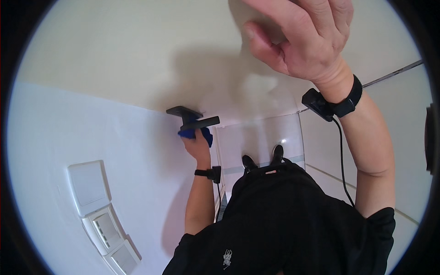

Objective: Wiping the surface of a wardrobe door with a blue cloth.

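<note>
My left hand (198,146) grips a blue cloth (208,136) bunched just below a dark grey fixture. This fixture (202,123) has a flat plate against the wall and a short bar standing off it. Some of the cloth shows behind the bar, close against the post. Higher up, my right hand (306,41) is raised before the cream wall (130,44), thumb apart from the bent fingers. Nothing shows in it, though the top edge cuts off some fingertips. Whether it touches the wall, I cannot tell.
Several white switch plates (88,187) are on the wall at left. Pale panels with dark seams (392,74) stand to the right. Cables run from black wrist-worn devices (318,105) along both arms. My dark shoes (277,151) stand on the pale floor (261,134).
</note>
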A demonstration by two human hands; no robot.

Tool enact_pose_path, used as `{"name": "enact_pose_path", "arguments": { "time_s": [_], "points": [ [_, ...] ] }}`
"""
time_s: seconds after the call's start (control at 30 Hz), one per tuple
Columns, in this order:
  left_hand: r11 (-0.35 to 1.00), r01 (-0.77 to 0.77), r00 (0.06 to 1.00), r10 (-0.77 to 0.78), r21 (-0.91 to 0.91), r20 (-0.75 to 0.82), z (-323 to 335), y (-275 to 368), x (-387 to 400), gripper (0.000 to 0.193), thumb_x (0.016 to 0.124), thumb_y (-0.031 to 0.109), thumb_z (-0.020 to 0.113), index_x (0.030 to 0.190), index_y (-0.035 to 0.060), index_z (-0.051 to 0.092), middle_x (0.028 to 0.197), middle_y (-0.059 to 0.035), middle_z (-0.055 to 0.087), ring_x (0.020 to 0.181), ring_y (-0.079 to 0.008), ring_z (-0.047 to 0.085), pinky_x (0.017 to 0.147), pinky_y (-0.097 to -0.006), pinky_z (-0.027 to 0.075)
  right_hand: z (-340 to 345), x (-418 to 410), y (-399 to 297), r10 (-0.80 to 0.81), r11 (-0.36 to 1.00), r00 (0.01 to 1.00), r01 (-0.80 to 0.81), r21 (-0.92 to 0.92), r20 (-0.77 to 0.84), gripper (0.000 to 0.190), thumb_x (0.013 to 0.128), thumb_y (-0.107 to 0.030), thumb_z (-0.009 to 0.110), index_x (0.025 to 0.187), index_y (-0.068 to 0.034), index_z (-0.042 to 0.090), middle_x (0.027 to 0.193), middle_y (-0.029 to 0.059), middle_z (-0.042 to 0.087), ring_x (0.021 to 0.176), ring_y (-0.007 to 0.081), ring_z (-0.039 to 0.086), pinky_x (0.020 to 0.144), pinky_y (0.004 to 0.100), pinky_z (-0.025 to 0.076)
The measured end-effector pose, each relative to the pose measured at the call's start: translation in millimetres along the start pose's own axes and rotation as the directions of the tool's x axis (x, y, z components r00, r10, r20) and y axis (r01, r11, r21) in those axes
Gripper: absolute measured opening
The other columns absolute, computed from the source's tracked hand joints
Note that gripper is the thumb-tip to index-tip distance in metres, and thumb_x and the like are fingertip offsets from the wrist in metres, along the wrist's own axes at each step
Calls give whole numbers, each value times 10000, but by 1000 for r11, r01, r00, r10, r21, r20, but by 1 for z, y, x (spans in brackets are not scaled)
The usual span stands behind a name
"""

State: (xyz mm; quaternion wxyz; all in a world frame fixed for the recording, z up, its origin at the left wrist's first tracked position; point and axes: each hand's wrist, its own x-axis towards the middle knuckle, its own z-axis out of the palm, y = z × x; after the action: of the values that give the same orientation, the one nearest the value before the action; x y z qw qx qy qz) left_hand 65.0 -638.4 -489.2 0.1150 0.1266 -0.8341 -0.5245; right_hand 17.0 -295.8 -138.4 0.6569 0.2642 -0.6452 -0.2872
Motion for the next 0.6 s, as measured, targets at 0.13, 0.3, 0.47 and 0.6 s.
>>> {"name": "enact_pose_path", "arguments": {
  "time_s": [0.13, 0.3, 0.47, 0.6],
  "points": [
    [979, -94, 992, 108, -179, 67, -5, -45, -11, 393, 1029, 198, 704, 1334, -37, 625, 1228, -134, 735, 1071, -210, 684, 971, -370, 534, 3, 9, -9, 12, 999, 999, -10, 41, -41, 259, 958, -192, 614, 1190, -242, 718, 1401, 103, 722, 1394, 331, 617, 1266, 484, 357],
    [955, 65, 965, 14, -288, 262, 30, -37, 8, 435, 1064, 222, 654, 1403, -47, 612, 1223, -207, 760, 1138, -333, 702, 1048, -422, 512, 4, 11, -9, -13, 999, 1000, 14, 48, -25, 301, 923, -151, 637, 1206, -230, 701, 1403, 105, 722, 1381, 337, 623, 1258, 481, 360],
    [905, 371, 912, -313, -208, 265, 50, -64, 7, 485, 1096, 291, 651, 1414, -72, 609, 1372, -198, 696, 1224, -281, 662, 1085, -394, 487, 6, 15, -7, -39, 999, 999, 39, 32, -13, 314, 931, -154, 617, 1229, -225, 686, 1408, 115, 718, 1380, 344, 621, 1255, 477, 359],
    [699, 572, 817, -435, -430, 379, 49, -55, -1, 434, 1102, 258, 638, 1405, -53, 626, 1379, -137, 682, 1222, -220, 653, 1074, -358, 497, 7, 4, -5, -18, 999, 1000, 18, 29, -10, 300, 957, -167, 587, 1233, -227, 689, 1411, 122, 714, 1383, 346, 619, 1257, 482, 358]
  ]
}}
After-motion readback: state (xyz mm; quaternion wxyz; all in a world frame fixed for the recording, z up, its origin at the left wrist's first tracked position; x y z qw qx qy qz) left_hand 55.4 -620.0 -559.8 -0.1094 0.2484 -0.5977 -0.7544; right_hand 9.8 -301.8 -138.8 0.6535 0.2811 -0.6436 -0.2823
